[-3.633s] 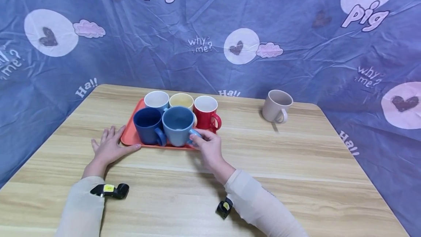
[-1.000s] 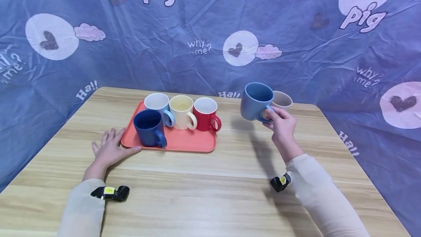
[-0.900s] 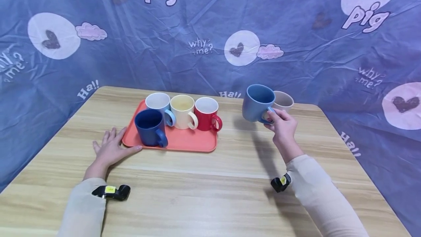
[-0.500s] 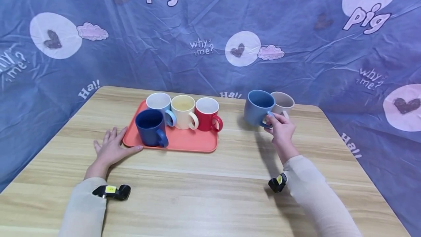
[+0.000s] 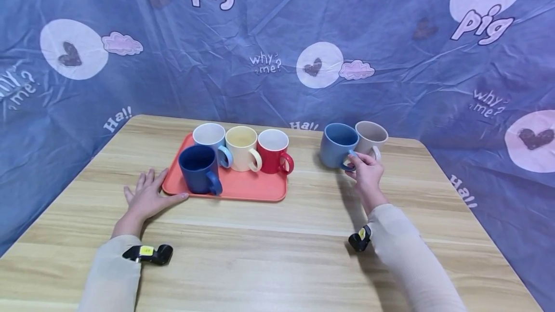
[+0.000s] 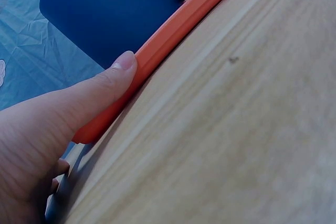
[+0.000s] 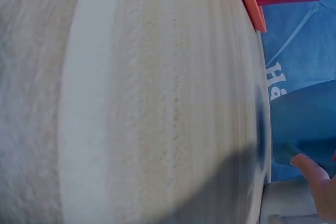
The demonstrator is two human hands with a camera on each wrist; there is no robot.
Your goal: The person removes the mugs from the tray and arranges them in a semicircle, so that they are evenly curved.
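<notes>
In the head view, my right hand [image 5: 367, 175] pinches the handle of a medium-blue mug [image 5: 333, 150]. That mug is upright at the table's back right, close against the left side of a grey mug [image 5: 370, 134]. The right wrist view has the thumb [image 7: 310, 170] at the blue mug [image 7: 304, 119]. My left hand [image 5: 149, 199] lies with spread fingers at the front left corner of an orange tray [image 5: 251, 188]. Its thumb [image 6: 105, 87] touches the rim, just below a dark blue mug [image 6: 110, 14] on the tray.
Along the tray's back stand a light blue mug [image 5: 209, 136] with a white inside, a cream mug [image 5: 240, 150] and a red mug [image 5: 272, 153], handles toward the right. A blue printed cloth [image 5: 260, 90] hangs behind the wooden table [image 5: 260, 254].
My right hand has carried the medium-blue mug from the tray's front right to beside the grey mug, lowering it over the last second. The left hand has stayed at the tray corner.
</notes>
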